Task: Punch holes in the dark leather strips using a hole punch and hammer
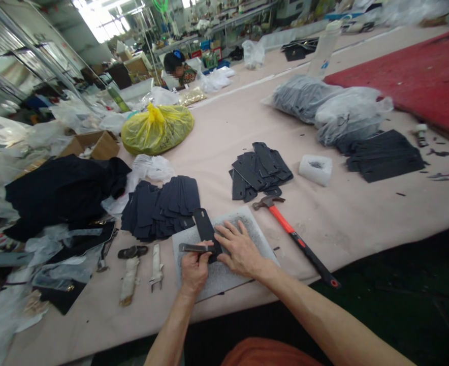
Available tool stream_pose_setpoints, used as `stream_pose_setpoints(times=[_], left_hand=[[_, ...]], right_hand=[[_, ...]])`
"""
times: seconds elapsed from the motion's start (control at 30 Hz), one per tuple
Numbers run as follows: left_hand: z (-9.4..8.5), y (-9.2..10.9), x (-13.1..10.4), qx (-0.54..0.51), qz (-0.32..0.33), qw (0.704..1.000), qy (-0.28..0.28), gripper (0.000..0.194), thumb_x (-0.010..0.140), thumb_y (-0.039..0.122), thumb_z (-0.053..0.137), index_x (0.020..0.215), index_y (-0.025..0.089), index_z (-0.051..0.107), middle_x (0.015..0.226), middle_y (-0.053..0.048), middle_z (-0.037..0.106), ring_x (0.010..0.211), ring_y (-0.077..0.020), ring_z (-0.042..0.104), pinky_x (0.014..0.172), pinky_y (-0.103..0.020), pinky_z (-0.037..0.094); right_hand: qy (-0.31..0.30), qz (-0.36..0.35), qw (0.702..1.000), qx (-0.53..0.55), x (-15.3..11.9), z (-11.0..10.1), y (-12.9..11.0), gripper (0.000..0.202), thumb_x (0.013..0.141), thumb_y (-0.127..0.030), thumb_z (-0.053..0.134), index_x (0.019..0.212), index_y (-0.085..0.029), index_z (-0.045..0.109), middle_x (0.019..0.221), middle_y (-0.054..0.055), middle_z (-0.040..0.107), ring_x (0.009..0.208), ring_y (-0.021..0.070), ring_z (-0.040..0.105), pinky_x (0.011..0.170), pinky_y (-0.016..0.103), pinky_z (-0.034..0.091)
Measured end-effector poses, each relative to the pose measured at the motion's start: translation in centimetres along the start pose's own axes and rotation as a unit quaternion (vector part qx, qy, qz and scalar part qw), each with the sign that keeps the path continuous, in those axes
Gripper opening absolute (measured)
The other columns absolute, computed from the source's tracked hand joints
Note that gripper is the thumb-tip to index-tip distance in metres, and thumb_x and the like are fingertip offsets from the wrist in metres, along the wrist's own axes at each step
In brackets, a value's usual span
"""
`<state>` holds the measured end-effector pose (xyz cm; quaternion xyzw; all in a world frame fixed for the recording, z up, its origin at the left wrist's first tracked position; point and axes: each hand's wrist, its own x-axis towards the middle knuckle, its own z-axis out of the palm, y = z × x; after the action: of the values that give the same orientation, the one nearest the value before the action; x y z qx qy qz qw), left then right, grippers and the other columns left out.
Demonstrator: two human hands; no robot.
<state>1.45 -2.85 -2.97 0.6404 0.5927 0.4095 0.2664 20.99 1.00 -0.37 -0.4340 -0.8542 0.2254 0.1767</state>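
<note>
My left hand (pixel 194 270) is closed around a dark metal tool (pixel 193 248), probably a punch, whose end rests over a black flat piece (pixel 204 226). The piece has a slot near its far end and lies on a speckled whitish board (pixel 261 235). Fingers apart, my right hand (pixel 243 250) lies flat on the board, its fingertips beside or on the black piece. To the right of the board is a claw hammer (pixel 293 236) with an orange and black handle. Part of the black piece is hidden by my hands and the tool.
Stacks of dark pieces lie at the left (pixel 159 206), at the centre (pixel 260 170) and at the right (pixel 386 155). Left of the board are a wrapped mallet (pixel 130 279) and a wrapped forked tool (pixel 156 267). Further back sit a yellow bag (pixel 158 131) and a person (pixel 186 73).
</note>
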Motion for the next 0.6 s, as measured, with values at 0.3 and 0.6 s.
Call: stream_pose_setpoints(times=[0.3,0.6], left_hand=[[0.6,-0.1,-0.4,0.109,0.077,0.991,0.007,0.023,0.090,0.021,0.052,0.105,0.020,0.069,0.103,-0.008,0.075,0.102,-0.0246,0.069,0.094,-0.041,0.055],[1.1,0.0,-0.4,0.160,0.112,0.981,0.012,0.022,0.091,0.018,0.049,0.105,0.019,0.067,0.103,-0.008,0.074,0.100,-0.0242,0.070,0.089,-0.037,0.056]], right_hand=[[0.013,-0.006,1.000,-0.004,-0.2,-0.1,-0.1,0.051,0.087,-0.033,0.061,0.135,-0.020,0.052,0.149,0.009,0.044,0.140,0.0329,0.027,0.115,0.060,0.011],[0.052,0.017,0.999,-0.006,-1.8,-1.2,1.0,0.043,0.089,-0.031,0.058,0.130,-0.020,0.055,0.145,0.011,0.047,0.137,0.0317,0.033,0.113,0.055,0.022]])
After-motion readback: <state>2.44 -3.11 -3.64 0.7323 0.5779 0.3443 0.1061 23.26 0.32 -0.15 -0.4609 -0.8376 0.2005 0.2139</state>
